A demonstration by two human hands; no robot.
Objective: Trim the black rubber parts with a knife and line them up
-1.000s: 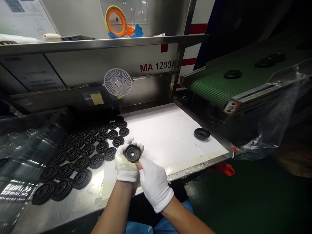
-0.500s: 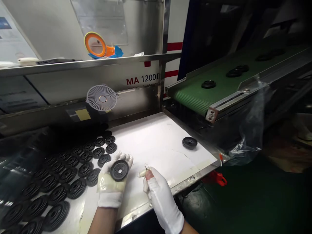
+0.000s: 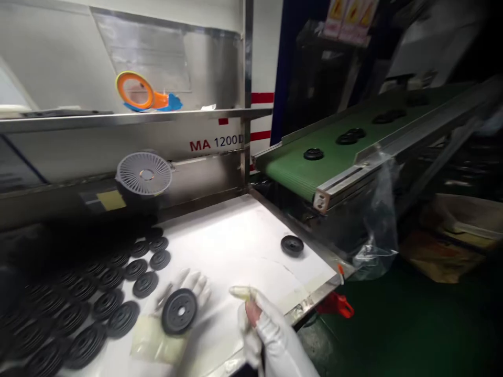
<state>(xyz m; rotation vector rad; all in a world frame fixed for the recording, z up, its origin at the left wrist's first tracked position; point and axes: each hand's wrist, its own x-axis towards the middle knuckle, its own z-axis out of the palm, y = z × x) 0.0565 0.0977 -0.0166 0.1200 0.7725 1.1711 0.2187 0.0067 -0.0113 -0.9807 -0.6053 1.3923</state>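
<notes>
My left hand point(image 3: 196, 288), in a white glove, is palm up and blurred by motion. It holds a black ribbed wheel point(image 3: 179, 311) with a hole at its centre, face toward me. To the right is my right hand point(image 3: 261, 319), in a white glove with the bare thumb showing. Its thumb presses against the covered index finger, and whatever lies between them is too small to make out. Several more black wheels point(image 3: 123, 318) lie in rows on the left of the white-covered table point(image 3: 231, 246). A single wheel point(image 3: 292, 245) rests near its right edge.
A green conveyor belt point(image 3: 291, 170) carrying several black wheels stands beyond the table at the right. A small fan point(image 3: 144, 173) stands behind the rows. Above it, a shelf point(image 3: 196, 115) holds an orange tape dispenser point(image 3: 135, 91). Clear plastic sheeting point(image 3: 379, 230) hangs from the conveyor.
The view has swung right and up, so the scene sits further left and lower. The left hand still holds its wheel, now lower and more tilted. The right hand keeps its pinch.
</notes>
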